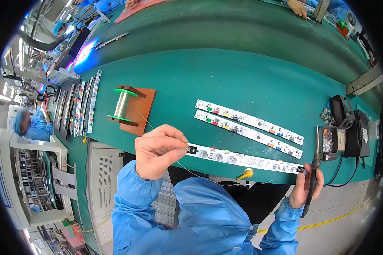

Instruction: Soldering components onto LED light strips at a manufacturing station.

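Observation:
A long white circuit board strip (253, 162) with a row of round clear parts spans between my two hands near the table's front edge. My left hand (157, 151) is closed, thumb and fingers pinched at the strip's left end beside a small black part. A thin solder wire (192, 173) passes by my left hand and trails to the right below the strip. Held in my right hand (300, 191) is a soldering iron (314, 176), its tip pointing away from me. The right fingers also touch the strip's right end.
On the green table (225, 80), a solder spool (122, 105) sits on a brown stand (149, 100). Two populated strips (249, 129) lie ahead; several more (83, 104) stand left. Right are a small-parts tray (329, 142) and black soldering station (356, 134). Other people work beyond.

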The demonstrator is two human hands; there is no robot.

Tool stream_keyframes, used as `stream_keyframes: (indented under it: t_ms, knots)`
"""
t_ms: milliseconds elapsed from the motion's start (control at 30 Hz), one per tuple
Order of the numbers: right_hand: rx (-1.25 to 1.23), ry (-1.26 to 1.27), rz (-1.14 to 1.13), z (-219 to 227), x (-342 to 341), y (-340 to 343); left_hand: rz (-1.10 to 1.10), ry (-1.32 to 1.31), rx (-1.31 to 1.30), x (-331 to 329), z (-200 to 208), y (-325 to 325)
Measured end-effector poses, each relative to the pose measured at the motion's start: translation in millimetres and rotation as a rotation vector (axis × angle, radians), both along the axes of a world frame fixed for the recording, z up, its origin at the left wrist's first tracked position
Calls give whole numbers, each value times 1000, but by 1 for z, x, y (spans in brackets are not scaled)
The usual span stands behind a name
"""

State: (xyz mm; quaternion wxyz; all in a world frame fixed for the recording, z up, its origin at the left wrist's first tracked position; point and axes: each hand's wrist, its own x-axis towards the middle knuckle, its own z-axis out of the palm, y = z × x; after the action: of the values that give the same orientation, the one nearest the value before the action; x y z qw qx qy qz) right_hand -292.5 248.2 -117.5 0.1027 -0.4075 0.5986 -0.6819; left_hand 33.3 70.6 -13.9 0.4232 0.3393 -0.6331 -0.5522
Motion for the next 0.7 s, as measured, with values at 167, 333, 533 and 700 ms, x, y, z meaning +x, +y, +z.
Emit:
stream_keyframes:
  t_ms: [167, 333, 533, 700]
  knots:
    - [-5, -1, -36, 2, 2, 2, -9, -104, -42, -4, 0, -8]
    - [-74, -82, 26, 5, 8, -13, 74, -165, -154, -1, -1, -9]
    - [-34, -152, -29, 21, 8, -16, 125, -300, -552, -10, 9, -5]
    - [-176, -74, -26, 25, -5, -18, 193, -480, -384, -34, 44, -36]
